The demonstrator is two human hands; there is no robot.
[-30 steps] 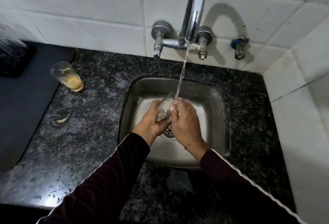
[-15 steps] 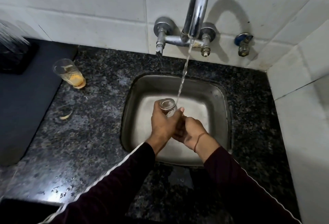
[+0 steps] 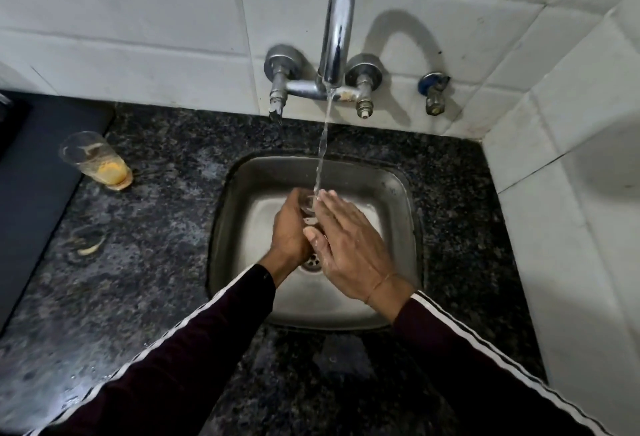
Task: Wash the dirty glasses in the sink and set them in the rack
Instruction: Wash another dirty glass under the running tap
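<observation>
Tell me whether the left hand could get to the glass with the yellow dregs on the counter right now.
Probably not yet: the left hand grips the glass under the stream. The path over the counter to the yellow-dregs glass looks free otherwise.

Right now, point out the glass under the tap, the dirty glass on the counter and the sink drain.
glass under the tap [image 3: 307,202], head view, rim.
dirty glass [image 3: 98,161], head view, side wall.
sink drain [image 3: 312,262], head view, strainer.
</observation>
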